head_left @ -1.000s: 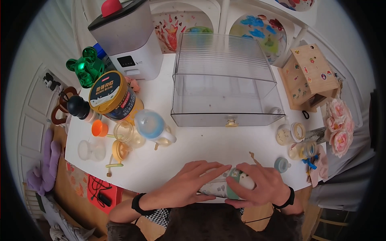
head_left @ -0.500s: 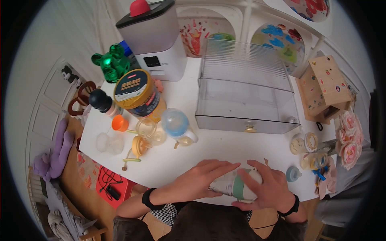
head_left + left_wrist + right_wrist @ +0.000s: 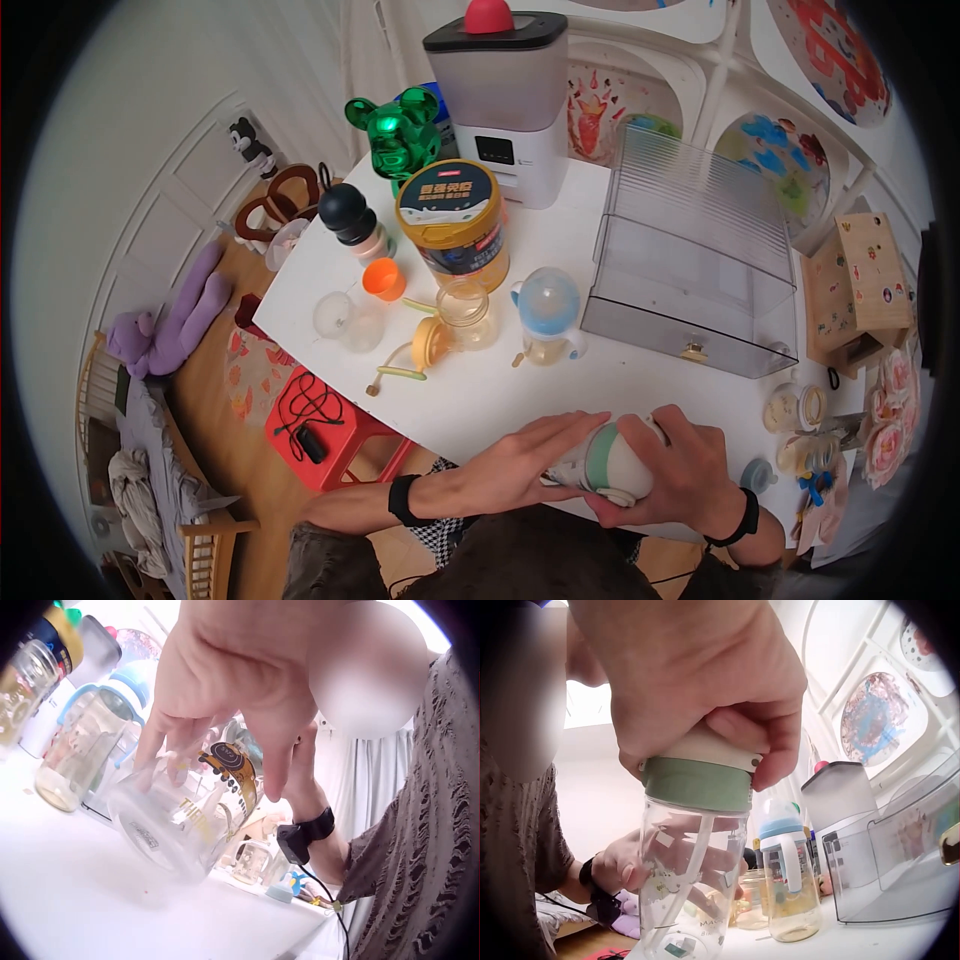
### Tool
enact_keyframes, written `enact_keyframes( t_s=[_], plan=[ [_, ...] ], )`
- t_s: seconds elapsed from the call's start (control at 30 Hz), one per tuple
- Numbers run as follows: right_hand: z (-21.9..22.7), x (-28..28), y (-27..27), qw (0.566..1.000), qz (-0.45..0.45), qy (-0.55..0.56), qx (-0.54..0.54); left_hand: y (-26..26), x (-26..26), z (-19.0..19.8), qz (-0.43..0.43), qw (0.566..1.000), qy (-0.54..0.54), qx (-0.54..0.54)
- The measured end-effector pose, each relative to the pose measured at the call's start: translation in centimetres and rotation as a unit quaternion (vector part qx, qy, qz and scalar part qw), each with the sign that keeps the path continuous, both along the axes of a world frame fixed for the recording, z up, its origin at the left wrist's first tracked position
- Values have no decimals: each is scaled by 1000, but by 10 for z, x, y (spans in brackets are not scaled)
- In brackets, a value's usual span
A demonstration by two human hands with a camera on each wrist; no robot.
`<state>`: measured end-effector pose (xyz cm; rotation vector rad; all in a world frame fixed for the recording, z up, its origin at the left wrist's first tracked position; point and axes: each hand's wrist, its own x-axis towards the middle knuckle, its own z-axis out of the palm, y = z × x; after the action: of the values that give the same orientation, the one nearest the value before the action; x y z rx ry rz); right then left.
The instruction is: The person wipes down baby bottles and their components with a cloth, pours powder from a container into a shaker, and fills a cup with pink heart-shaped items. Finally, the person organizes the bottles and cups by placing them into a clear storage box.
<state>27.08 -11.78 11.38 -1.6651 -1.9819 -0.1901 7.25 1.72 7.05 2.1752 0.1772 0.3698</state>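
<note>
Head view. One clear bottle (image 3: 573, 470), tilted, at 5 o'clock from centre, over the near edge of the counter (image 3: 455, 402); base toward 9 o'clock, white-and-green lid (image 3: 628, 468) toward 3. Left hand (image 3: 515, 465) on the body; right hand (image 3: 692, 470) on the lid. Change in the last half-second: the camera has swung left, so the furnishings sit further right; both hands stay on the bottle. Judged meaning: work remains at the lid, still on. Edges: counter rim close at 6 o'clock. From the bottle: blue-grey cap (image 3: 758, 475) at 3, drawer box (image 3: 680, 300) at 1, blue-topped bottle (image 3: 548, 305) at 11, well apart; best room to move judged toward 11.

Left wrist view. Bottle base toward the camera; left fingers and thumb clamped on opposite sides of the body. Contact between base and counter: cannot tell. Blue-topped bottle at 10 o'clock.

Right wrist view. Right fingers clamped round the lid; straw (image 3: 694, 862) inside the body. Blue-topped bottle at 3 o'clock, drawer box beyond.
</note>
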Motion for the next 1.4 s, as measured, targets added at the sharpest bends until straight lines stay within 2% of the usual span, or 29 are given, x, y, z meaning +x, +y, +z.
enact_keyframes(
  t_s=[0.07, 0.13, 0.17, 0.23, 0.27, 0.33, 0.37, 0.47, 0.5, 0.57, 0.6, 0.7, 0.77, 0.9, 0.97, 1.07, 1.2, 1.27, 1.4],
  plan=[
    [9, -4, 11, 1000, 14, -8, -23, 1, -7, -7, 22, 1000, -11, 7],
    [25, -3, 24, 999, 26, -19, -44, 4, -15, -12, 91, 995, -23, 34],
    [36, 0, 30, 997, 31, 17, -73, 5, -19, -11, 94, 995, -24, 36],
    [51, 10, 47, 986, 50, 106, -120, 8, -26, -10, 191, 981, 27, -27],
    [53, 14, 58, 986, 54, 103, -118, 11, -29, -14, 194, 980, 24, -25],
    [49, 21, 83, 993, 25, 113, -25, 18, -33, -26, 253, 965, -3, -67],
    [48, 21, 93, 995, 25, 87, -32, 21, -33, -21, 283, 958, 30, -36],
    [29, 20, 123, 996, 66, 41, -47, 28, -31, -20, 321, 946, 32, 20],
    [26, 21, 131, 996, 70, 38, -43, 31, -31, -18, 325, 945, 29, 24],
    [23, 24, 143, 985, 104, 56, -122, 34, -29, -15, 335, 938, 57, 74],
    [25, 26, 147, 986, 107, 53, -119, 37, -26, -12, 338, 937, 53, 76],
    [31, 28, 158, 988, 65, 3, -140, 43, -20, -5, 329, 941, 65, 42],
    [34, 32, 167, 994, 4, 14, -109, 48, -15, -5, 308, 948, 56, 55],
    [27, 40, 185, 995, -40, 53, -70, 56, 2, -2, 321, 943, 49, 69],
    [22, 42, 193, 996, -62, 41, -58, 60, 10, -2, 327, 942, 78, -4],
    [17, 45, 204, 992, -87, 34, -89, 64, 20, -4, 314, 948, 44, -25],
    [14, 46, 205, 991, -80, 51, -89, 67, 29, -9, 318, 947, 42, -8],
    [14, 48, 202, 989, -72, 59, -112, 69, 32, -19, 328, 941, -11, 85],
    [16, 51, 195, 987, -42, 79, -135, 68, 37, -22, 320, 943, -23, 92]
  ],
)
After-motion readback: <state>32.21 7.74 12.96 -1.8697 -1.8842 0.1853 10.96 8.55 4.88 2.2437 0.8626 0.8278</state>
